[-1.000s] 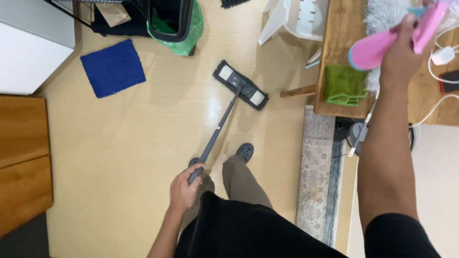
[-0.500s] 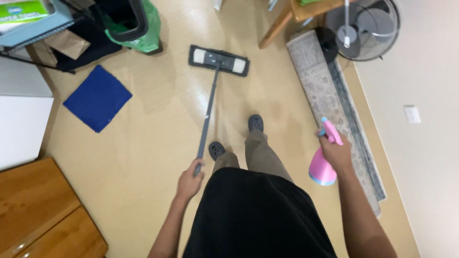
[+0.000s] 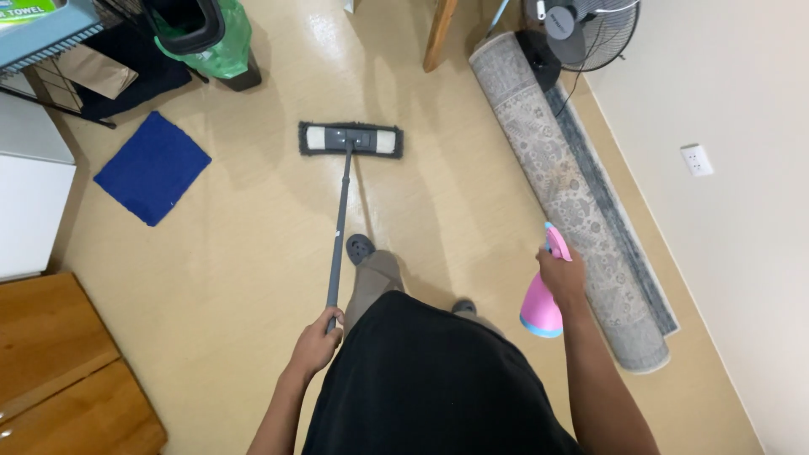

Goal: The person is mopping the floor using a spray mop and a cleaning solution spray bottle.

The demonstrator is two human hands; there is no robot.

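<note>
Beige floor [image 3: 211,278] bears flat mop head [image 3: 350,140], blue cloth [image 3: 152,168], rolled rug [image 3: 573,194].

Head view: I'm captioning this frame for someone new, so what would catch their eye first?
The flat mop lies on the tan floor straight ahead, its handle in the left hand. The right hand holds a pink spray bottle beside a rolled rug along the wall; a blue mat lies left.

The person's left hand [image 3: 317,344] is curled into a closed fist low in front of the body, forearm angled up from the lower edge of the view. The right hand [image 3: 563,276] is also closed in a grip, held out to the side with the arm nearly straight, knuckles facing away.
</note>
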